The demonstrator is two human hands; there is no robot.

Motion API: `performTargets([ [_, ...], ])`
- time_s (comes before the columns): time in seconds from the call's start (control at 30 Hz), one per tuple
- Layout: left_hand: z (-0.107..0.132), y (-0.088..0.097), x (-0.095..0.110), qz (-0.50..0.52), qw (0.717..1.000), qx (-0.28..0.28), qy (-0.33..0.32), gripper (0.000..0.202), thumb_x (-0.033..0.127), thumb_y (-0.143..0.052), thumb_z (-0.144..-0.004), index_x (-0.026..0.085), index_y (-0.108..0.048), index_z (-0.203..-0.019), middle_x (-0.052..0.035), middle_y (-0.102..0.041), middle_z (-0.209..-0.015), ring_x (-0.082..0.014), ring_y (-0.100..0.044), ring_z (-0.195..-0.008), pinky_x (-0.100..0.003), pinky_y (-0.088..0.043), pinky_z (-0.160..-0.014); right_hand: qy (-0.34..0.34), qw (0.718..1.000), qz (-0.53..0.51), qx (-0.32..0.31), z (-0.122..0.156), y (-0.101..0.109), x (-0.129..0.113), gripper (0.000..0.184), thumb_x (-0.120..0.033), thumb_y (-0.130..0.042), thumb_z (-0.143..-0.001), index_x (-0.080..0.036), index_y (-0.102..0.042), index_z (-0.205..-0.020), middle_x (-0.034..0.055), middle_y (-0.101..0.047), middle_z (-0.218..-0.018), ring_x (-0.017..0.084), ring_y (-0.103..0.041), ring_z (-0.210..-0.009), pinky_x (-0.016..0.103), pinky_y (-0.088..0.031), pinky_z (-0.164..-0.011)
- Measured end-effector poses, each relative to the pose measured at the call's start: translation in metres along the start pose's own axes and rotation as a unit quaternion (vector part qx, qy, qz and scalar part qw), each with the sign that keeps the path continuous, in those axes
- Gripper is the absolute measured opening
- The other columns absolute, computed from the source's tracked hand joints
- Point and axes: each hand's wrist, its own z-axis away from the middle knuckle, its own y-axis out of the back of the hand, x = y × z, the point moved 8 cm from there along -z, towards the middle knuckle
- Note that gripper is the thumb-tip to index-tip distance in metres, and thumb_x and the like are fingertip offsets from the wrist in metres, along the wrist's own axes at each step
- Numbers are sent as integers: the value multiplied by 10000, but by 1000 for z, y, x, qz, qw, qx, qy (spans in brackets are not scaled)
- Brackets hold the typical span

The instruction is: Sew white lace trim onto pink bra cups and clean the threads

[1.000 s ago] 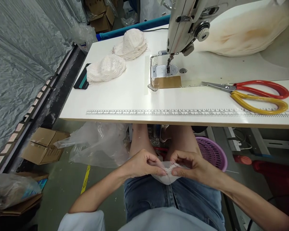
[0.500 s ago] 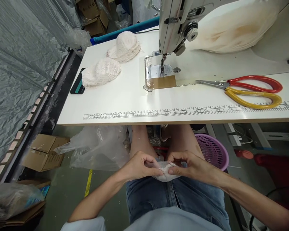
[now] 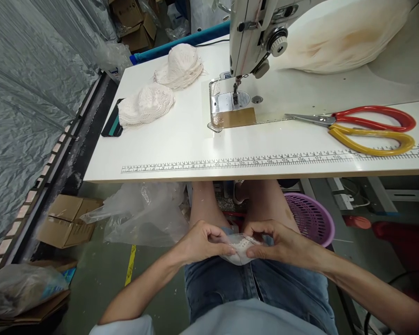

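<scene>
Over my lap, a small white fabric piece (image 3: pixel 242 249) with a lacy edge is stretched between my two hands. My left hand (image 3: pixel 209 244) pinches its left side between thumb and fingers. On the right side, my right hand (image 3: pixel 272 242) grips it the same way, thumb pressed on top. My fingers partly hide the piece, so its full shape cannot be made out. Above my hands, on the white table (image 3: pixel 167 151), stands a sewing machine (image 3: pixel 251 42) with its needle and presser foot over the metal plate.
Two piles of white lacy cups (image 3: pixel 146 104) lie on the table's left. Scissors (image 3: pixel 370 130) with red and yellow handles rest at the right, near a printed ruler (image 3: pixel 265 162). Below are a purple basket (image 3: pixel 310 218), a plastic bag (image 3: pixel 143 214) and a cardboard box (image 3: pixel 68 221).
Both hands keep hold of the white fabric piece, with only a slight shift of the right thumb. The view has moved a little; things on the table stay in place.
</scene>
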Motion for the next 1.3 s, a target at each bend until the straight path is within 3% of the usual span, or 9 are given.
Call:
performTargets([
  [0.37, 2, -3, 0, 3, 1000, 0, -3, 297, 386, -743, -658, 96, -742, -723, -35, -663, -612, -100, -517, -549, -197, -372, -528, -14, 1000, -17, -18, -1, -6, 4, 360, -535, -646, -752, -181, -609, -814, -8, -534, -706, 145, -460, -673, 245, -344, -587],
  [0.5, 1, -5, -1, 7, 1000, -12, 0, 318, 402, -731, -670, 100, -751, -765, -30, -674, -625, -95, -522, -551, -188, -365, -525, -16, 998, -59, -9, -6, -7, 7, 398, -551, -687, -699, -160, -614, -698, -23, -473, -633, 125, -421, -619, 239, -324, -556],
  [0.87, 1, -8, -14, 55, 994, -98, 11, 279, 315, -743, -676, 125, -744, -880, -49, -719, -762, -117, -619, -664, -204, -482, -679, -15, 982, -178, -57, 0, -1, 19, 204, -356, -704, -757, -163, -682, -820, 13, -599, -826, 153, -541, -775, 264, -413, -704],
  [1.03, 1, -4, -13, 30, 996, -84, -2, 246, 298, -716, -708, 114, -741, -868, -61, -725, -770, -121, -637, -684, -189, -483, -666, -42, 982, -179, -35, 4, 7, 36, 185, -323, -726, -741, -158, -644, -763, -18, -592, -707, 116, -514, -687, 232, -394, -653],
  [1.3, 1, -7, -13, 15, 994, -101, -32, 282, 308, -742, -685, 120, -736, -895, -67, -731, -834, -155, -663, -770, -211, -497, -723, -30, 981, -191, -22, 9, 14, 52, 245, -341, -728, -742, -160, -572, -685, -37, -515, -643, 91, -455, -610, 208, -365, -578],
])
